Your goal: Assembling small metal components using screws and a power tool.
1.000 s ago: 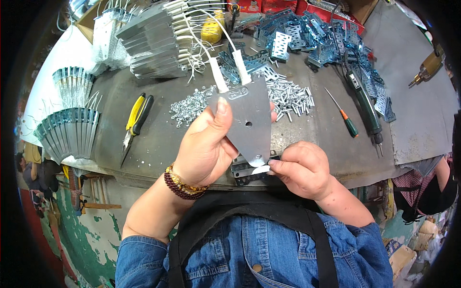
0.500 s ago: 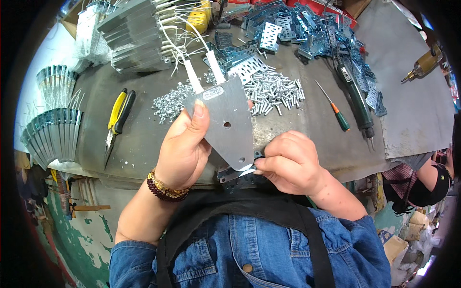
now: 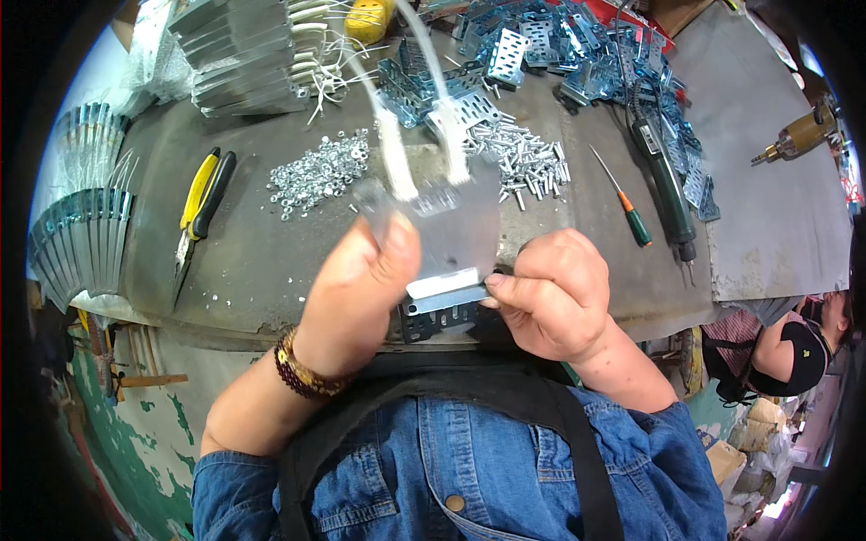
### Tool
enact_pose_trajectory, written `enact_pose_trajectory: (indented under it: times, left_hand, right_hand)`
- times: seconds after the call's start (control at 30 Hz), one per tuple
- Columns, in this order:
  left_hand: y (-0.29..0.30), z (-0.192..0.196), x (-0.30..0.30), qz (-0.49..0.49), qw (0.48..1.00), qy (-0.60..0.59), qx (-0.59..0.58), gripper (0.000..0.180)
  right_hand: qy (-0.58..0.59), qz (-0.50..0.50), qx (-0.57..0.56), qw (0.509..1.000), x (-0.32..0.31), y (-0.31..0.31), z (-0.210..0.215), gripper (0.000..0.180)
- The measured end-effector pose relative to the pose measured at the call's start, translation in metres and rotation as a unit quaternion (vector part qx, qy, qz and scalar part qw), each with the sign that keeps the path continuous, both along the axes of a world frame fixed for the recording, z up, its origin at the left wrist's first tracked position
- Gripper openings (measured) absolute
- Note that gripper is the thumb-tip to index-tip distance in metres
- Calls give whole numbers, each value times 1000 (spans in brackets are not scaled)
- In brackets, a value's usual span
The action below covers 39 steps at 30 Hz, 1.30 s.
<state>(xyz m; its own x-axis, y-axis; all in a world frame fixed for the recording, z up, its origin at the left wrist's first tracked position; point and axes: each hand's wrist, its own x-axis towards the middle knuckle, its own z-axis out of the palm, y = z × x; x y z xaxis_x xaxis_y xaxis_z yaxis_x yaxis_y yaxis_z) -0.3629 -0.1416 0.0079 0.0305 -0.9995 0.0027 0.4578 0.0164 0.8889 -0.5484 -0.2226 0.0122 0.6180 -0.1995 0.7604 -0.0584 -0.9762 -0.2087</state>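
Observation:
My left hand (image 3: 352, 293) grips a flat grey metal plate (image 3: 465, 230) by its left edge, thumb on top; the plate is blurred by motion. From its far edge run two leads in white sleeves (image 3: 395, 153). At the plate's near end is a dark slotted metal bracket (image 3: 442, 317) with a bluish lip. My right hand (image 3: 555, 293) pinches this bracket at its right end, between thumb and bent fingers. Whether the plate and bracket touch cannot be made out. Beyond the hands lie a heap of nuts (image 3: 317, 173) and a heap of silvery screws (image 3: 532, 162).
Yellow-and-black pliers (image 3: 200, 212) lie at left, near fanned grey plates (image 3: 86, 234). Stacked plates with white leads (image 3: 234, 59) stand at the back. To the right are a screwdriver (image 3: 636, 216), a corded power screwdriver (image 3: 667, 189) and piled slotted brackets (image 3: 600, 59). Another person (image 3: 780, 347) is at far right.
My left hand has turned the plate, so its tapered near end no longer shows and its leads swing upward. More of the bracket is visible; my right hand still pinches it.

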Motion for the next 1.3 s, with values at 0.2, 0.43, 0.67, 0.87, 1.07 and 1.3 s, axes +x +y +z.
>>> enact_pose_trajectory:
  times: [0.2,0.43,0.67,0.87,1.07,1.3]
  left_hand:
    - [1,-5,-7,-31,996,-57,-61,65]
    - [-9,-7,-8,74,997,-10,-32,55]
    - [-9,-13,-10,105,993,-40,-40,48]
    - [-5,-16,-10,92,994,-45,-24,46]
    - [-6,-17,-9,86,994,-58,-23,44]
    - [-5,-19,-8,97,991,-87,-42,43]
  right_hand:
    - [-35,-58,-56,996,-2,-9,4,19]
    - [55,-190,156,968,-7,-37,26,10]
    - [283,-198,113,932,-4,-54,4,14]
    - [240,-147,111,953,-6,-50,6,18]
    - [68,-67,331,939,-14,-5,17,15]
    - [89,-63,156,982,3,-2,2,19]
